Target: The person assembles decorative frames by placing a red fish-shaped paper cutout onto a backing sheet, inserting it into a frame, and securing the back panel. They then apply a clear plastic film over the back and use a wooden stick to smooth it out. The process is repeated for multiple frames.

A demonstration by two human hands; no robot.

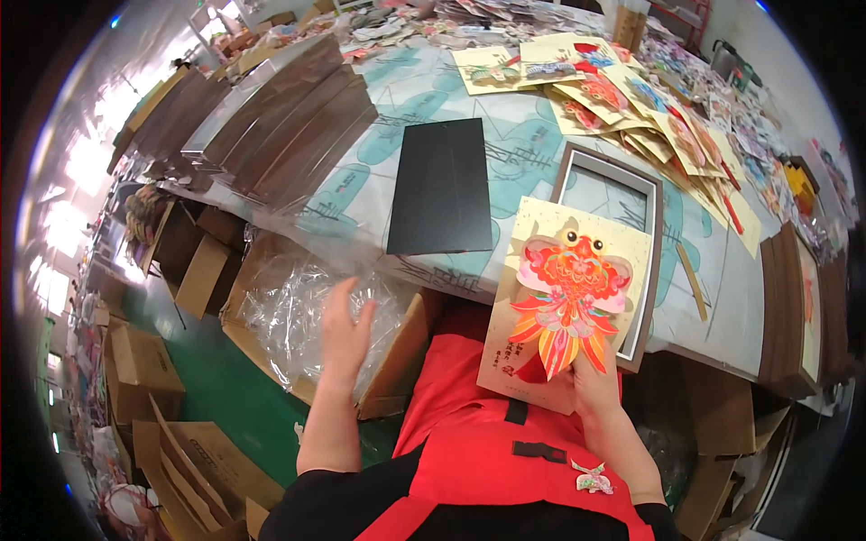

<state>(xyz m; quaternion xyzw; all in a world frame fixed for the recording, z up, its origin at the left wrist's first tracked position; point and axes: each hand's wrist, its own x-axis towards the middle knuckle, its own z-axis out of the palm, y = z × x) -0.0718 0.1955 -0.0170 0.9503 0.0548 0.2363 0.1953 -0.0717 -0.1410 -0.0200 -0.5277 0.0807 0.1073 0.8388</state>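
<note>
My right hand (597,380) grips the lower right edge of a cream art card (505,347). On the card is a raised red, orange and pink goldfish figure with round eyes. Behind the card, a brown frame (651,261) with a white inner edge lies on the table and is partly covered. My left hand (347,326) holds nothing, its fingers apart, over a cardboard box (397,361) of crumpled clear plastic film (289,302). A flat black backing board (442,185) lies on the table between the box and the far side.
Stacked brown frames (280,126) stand at the table's left, with more frames (789,311) at its right edge. Several cream fish cards (622,104) overlap at the back right. A thin wooden strip (692,281) lies right of the frame. Open cartons (194,469) sit on the green floor.
</note>
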